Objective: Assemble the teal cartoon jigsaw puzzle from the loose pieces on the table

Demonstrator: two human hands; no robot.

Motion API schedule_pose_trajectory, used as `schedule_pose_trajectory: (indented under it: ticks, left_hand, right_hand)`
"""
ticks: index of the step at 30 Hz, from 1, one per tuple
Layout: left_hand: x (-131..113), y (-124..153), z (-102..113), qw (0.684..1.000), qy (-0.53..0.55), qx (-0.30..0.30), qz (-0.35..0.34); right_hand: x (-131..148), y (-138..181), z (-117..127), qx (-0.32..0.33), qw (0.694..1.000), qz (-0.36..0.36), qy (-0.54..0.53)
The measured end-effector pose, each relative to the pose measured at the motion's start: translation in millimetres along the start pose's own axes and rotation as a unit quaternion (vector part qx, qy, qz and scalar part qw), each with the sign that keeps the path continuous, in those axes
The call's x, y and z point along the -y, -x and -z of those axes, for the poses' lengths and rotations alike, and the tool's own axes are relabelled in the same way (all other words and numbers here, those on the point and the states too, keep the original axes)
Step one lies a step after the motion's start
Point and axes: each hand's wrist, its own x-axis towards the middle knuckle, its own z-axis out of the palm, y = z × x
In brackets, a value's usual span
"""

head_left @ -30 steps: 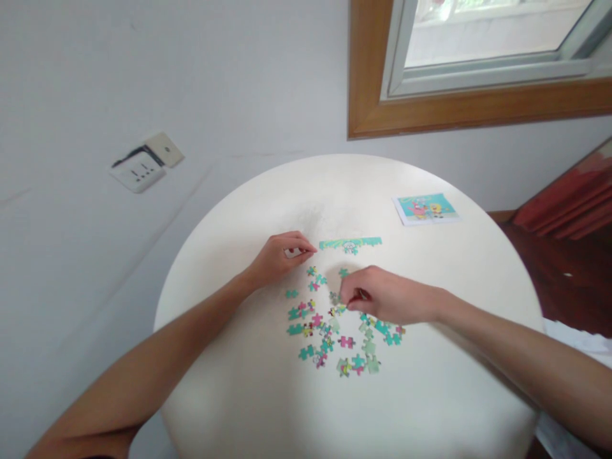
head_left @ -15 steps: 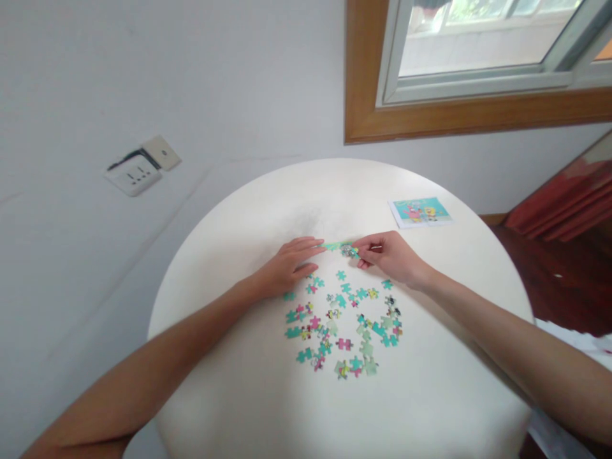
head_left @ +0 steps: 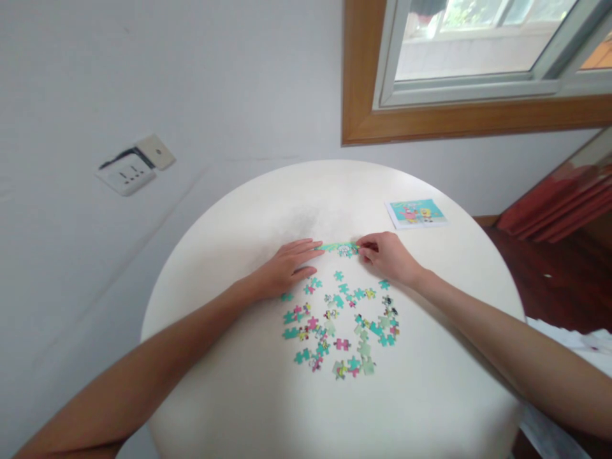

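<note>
A narrow strip of joined puzzle pieces [head_left: 340,247], mostly green and teal with a pale figure on it, lies on the white round table [head_left: 229,395]. My left hand [head_left: 292,262] rests flat at the strip's left end, fingers stretched out over its edge and thumb apart. At the right end, my right hand [head_left: 386,254] pinches a small puzzle piece [head_left: 356,250] between thumb and fingers, against the strip. My fingers partly hide that piece. Nearer to me, loose puzzle pieces [head_left: 342,344] in teal, pink, yellow and pale green are spread about.
A picture card [head_left: 417,213] with a pink and a yellow cartoon figure lies at the back right of the table. Beyond the table are a wall with a socket [head_left: 128,173] and a wood-framed window [head_left: 459,121]. A red curtain [head_left: 559,197] hangs at the right.
My right hand has brought the puzzle piece down, from tilted over the strip's right end to level with it. My left hand keeps its place on the strip. The view has shifted slightly.
</note>
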Motion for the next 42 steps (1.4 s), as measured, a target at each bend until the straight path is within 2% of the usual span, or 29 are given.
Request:
schedule_pose_trajectory:
  ticks: [5, 10, 33, 42]
  left_hand:
    - [-2.7, -0.5, 1.5, 1.000, 0.001, 0.008, 0.007]
    - [-5.1, -0.2, 3.0, 1.000, -0.010, 0.017, 0.009]
    - [-5.5, -0.6, 3.0, 1.000, -0.014, 0.016, 0.008]
    - [-4.2, -0.2, 2.6, 1.000, -0.015, 0.020, 0.011]
  right_hand:
    - [5.4, 2.5, -4.0, -0.002, 0.997, 0.047, 0.064]
    - [10.5, 5.0, -6.5, 0.009, 0.994, 0.057, 0.090]
    - [9.7, 2.4, -2.1, 0.063, 0.990, 0.074, 0.103]
    - [4.2, 0.9, -6.7, 0.060, 0.987, 0.098, 0.111]
